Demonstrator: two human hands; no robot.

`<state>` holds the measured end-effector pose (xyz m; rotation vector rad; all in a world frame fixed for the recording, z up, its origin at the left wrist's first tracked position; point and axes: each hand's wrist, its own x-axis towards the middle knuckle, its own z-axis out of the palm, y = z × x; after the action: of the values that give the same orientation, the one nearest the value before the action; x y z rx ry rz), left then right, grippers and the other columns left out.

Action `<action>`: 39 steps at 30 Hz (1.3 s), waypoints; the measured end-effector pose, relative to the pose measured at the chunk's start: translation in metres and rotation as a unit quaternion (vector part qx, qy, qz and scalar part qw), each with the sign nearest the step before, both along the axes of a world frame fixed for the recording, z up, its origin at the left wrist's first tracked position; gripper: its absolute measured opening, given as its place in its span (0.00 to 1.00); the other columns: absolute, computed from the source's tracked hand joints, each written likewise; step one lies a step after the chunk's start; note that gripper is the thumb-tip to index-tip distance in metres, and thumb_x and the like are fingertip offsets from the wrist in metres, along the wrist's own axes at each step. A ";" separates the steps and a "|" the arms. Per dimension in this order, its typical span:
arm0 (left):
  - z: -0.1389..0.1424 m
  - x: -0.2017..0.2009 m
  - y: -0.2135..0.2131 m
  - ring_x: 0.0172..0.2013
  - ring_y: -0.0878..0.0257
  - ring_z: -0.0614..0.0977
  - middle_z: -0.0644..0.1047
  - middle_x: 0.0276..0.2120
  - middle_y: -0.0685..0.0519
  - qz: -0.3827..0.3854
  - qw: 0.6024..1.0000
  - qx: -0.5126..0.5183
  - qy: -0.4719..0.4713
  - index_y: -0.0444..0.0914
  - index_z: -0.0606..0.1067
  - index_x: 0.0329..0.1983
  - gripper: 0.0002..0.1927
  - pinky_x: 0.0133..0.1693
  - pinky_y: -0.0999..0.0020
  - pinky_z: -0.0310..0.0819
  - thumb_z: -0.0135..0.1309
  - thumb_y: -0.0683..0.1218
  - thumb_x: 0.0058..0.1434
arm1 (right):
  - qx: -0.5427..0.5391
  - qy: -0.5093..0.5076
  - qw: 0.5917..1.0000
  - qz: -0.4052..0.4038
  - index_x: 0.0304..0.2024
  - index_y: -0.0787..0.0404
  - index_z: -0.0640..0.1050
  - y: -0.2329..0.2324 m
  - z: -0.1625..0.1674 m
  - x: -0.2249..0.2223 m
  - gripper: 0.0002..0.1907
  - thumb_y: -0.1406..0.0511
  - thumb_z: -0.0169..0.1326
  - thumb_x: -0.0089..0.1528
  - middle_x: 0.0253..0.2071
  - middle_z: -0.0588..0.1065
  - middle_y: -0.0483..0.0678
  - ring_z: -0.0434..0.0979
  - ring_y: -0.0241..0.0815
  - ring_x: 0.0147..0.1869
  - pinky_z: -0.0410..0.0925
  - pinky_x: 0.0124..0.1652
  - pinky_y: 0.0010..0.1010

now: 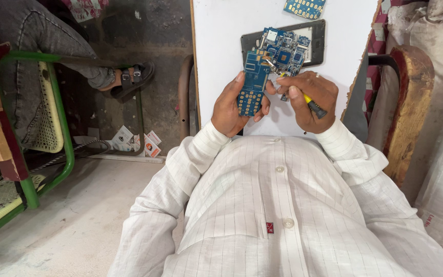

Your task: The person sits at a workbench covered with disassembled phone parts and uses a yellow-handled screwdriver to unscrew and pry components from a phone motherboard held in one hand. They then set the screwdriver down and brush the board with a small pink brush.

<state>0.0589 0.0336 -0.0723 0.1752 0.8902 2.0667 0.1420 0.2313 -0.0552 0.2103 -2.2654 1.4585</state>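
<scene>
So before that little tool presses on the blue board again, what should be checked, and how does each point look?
1. Blue circuit board held by the left hand: ok.
2. Yellow-handled tool in the right hand's grip: ok.
3. Tool tip on the board: cannot tell, too small.
4. White table beneath the hands: ok.
5. Second board lies on the dark tray, apart from the left hand: ok.
</scene>
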 end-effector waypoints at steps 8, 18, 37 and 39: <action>0.006 -0.001 0.000 0.35 0.55 0.84 0.79 0.47 0.38 0.000 0.999 0.002 -0.035 0.32 0.65 0.64 0.28 0.26 0.69 0.78 0.28 0.58 0.79 | -0.057 -0.028 0.997 -0.037 0.51 0.68 0.79 0.001 -0.003 0.003 0.13 0.66 0.47 0.74 0.38 0.80 0.53 0.82 0.39 0.41 0.76 0.42 0.29; 0.010 -0.002 -0.003 0.33 0.54 0.86 0.80 0.47 0.36 -0.024 1.000 -0.015 0.000 0.34 0.64 0.66 0.27 0.26 0.67 0.82 0.33 0.58 0.77 | -0.029 -0.028 0.997 -0.062 0.54 0.67 0.78 -0.003 -0.003 0.002 0.08 0.73 0.58 0.72 0.46 0.79 0.54 0.82 0.40 0.45 0.73 0.42 0.24; 0.008 0.001 0.000 0.27 0.58 0.84 0.82 0.42 0.40 -0.061 0.994 -0.066 0.069 0.33 0.69 0.63 0.28 0.25 0.67 0.82 0.39 0.60 0.76 | -0.101 -0.066 0.991 -0.056 0.45 0.67 0.77 0.003 -0.016 0.005 0.07 0.69 0.61 0.71 0.38 0.77 0.48 0.73 0.29 0.34 0.66 0.34 0.18; 0.009 0.001 0.000 0.27 0.57 0.85 0.82 0.41 0.41 -0.063 0.994 -0.062 0.065 0.33 0.68 0.63 0.28 0.25 0.66 0.82 0.39 0.60 0.76 | -0.088 -0.063 0.992 -0.058 0.45 0.68 0.78 0.004 -0.016 0.004 0.07 0.68 0.61 0.71 0.38 0.77 0.49 0.73 0.31 0.34 0.65 0.34 0.20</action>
<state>0.0598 0.0335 -0.0631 0.2941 1.0558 1.8933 0.1461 0.2351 -0.0715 -0.0686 -2.1879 1.6379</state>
